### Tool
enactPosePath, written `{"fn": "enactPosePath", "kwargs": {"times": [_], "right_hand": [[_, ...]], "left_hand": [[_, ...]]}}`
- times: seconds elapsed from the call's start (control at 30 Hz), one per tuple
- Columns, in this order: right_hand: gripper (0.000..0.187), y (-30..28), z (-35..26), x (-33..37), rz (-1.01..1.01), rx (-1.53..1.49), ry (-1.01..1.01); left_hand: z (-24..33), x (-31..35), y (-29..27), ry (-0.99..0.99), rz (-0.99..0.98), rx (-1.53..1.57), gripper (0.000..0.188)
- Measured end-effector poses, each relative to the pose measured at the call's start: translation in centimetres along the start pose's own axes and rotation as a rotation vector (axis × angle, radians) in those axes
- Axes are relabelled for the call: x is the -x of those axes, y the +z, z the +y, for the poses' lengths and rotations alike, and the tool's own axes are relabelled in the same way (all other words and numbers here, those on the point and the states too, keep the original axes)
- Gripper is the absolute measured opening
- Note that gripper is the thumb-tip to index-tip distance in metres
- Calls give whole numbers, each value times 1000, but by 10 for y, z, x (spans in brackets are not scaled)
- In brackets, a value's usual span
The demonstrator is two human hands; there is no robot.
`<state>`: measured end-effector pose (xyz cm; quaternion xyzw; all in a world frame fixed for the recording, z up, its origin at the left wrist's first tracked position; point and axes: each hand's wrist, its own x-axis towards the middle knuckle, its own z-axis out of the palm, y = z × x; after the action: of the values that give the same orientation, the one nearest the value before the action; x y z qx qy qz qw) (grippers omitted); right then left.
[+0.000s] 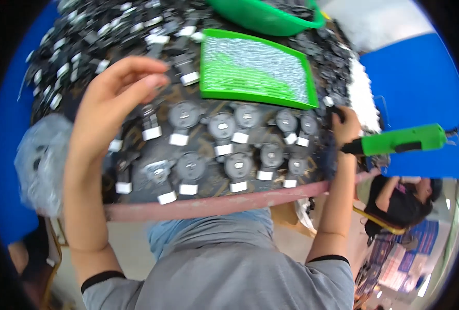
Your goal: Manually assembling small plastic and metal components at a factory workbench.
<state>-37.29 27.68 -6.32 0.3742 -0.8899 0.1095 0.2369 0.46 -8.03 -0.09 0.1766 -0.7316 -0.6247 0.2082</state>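
Note:
My left hand (113, 101) is raised over the left side of the work surface. Its thumb and forefinger come together in a pinch, and whatever is between the tips is too small to make out. On the right, my right hand (347, 124) curls round something dark at the edge of a pile of black parts; the grip is partly hidden. A green electric screwdriver (405, 140) lies across in front of my right wrist. Between the hands, several round black plastic parts (190, 166) with white tabs stand in two loose rows.
A green tray (257, 99) of small silvery pieces lies beyond the rows. Behind it stands a green basin (250, 19). Black parts with white ends (79, 49) heap at the far left. A clear plastic bag (43, 160) hangs at the left edge. Another person (402, 206) sits at the right.

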Motion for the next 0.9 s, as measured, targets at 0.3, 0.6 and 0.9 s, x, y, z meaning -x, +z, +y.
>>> {"fn": "enactPosePath", "kwargs": {"times": [0.3, 0.6, 0.9], "right_hand": [[34, -122, 2, 48, 700, -553, 444], [39, -146, -257, -5, 230, -1184, 214], [25, -68, -355, -58, -442, -1080, -370]], "left_hand": [[0, 3, -6, 29, 39, 183, 32], [8, -1, 23, -518, -264, 1036, 62], [-6, -1, 8, -292, -107, 1447, 49]]}}
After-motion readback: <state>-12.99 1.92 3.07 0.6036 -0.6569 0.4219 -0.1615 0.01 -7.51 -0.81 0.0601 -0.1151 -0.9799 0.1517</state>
